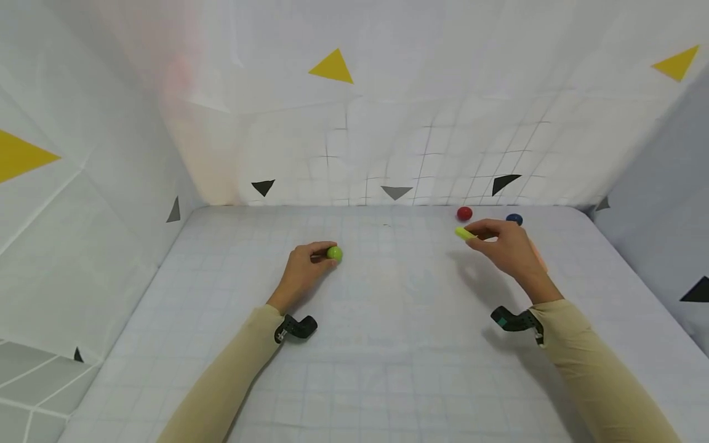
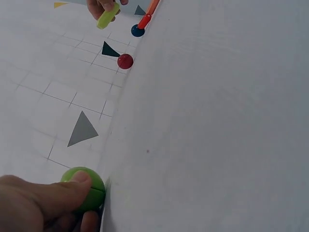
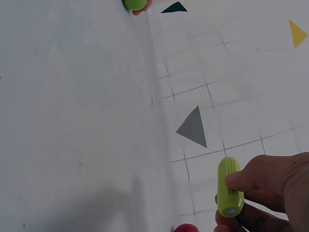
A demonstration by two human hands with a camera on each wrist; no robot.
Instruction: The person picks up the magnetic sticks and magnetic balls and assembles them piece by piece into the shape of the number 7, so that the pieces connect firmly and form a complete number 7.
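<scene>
On the left part of the white surface, my left hand (image 1: 303, 271) pinches a green ball (image 1: 335, 253) between thumb and fingers. The left wrist view shows a dark seam across that green ball (image 2: 91, 191), which sits low by the surface. Over on the right, my right hand (image 1: 509, 249) is raised and grips a small yellow-green oblong piece (image 1: 463, 233). Ridges run along the side of this oblong piece (image 3: 230, 188), and a pale spot marks its end; its exact kind I cannot tell.
A red ball (image 1: 464, 213) and a dark blue ball (image 1: 514, 219) lie by the back wall, beyond my right hand. An orange object (image 1: 537, 255), partly hidden, lies behind that hand. White sheeted walls (image 1: 399, 147) with triangle marks enclose the back and sides.
</scene>
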